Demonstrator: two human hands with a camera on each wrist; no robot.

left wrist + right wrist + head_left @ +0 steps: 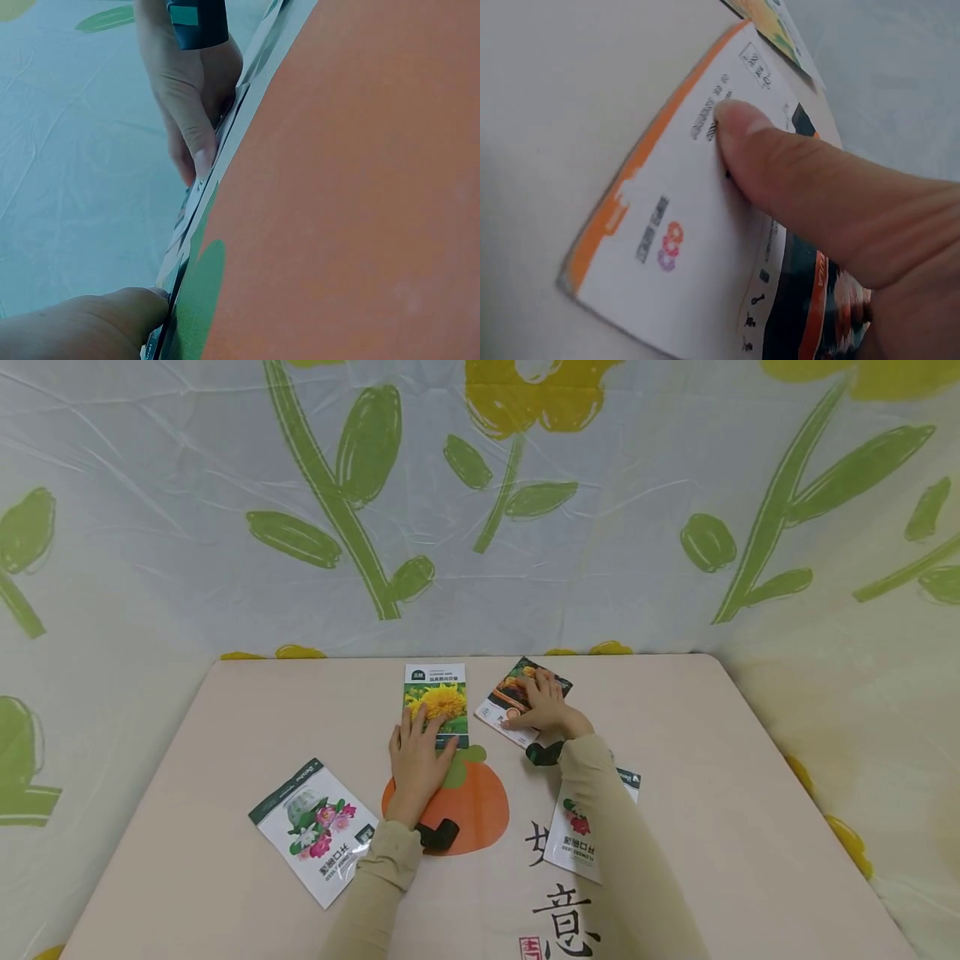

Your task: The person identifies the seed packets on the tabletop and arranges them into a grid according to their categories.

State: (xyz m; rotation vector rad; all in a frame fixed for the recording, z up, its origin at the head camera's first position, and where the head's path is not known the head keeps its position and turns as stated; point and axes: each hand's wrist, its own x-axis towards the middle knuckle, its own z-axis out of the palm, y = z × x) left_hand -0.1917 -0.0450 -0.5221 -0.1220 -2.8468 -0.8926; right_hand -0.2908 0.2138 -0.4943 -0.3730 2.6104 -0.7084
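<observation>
Packet (442, 693) shows a large yellow flower.

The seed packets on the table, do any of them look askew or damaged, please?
Three lie askew: the dark packet under the right hand, the left white packet and the right white packet all slant, while the sunflower packet lies roughly square to the table. No tear or spill shows.

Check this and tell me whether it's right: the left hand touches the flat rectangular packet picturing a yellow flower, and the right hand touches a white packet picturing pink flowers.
Wrong about the right hand: the head view shows it on the flat, rectangular black, white and orange packet. The left hand touches the yellow-flower packet, as stated.
</observation>
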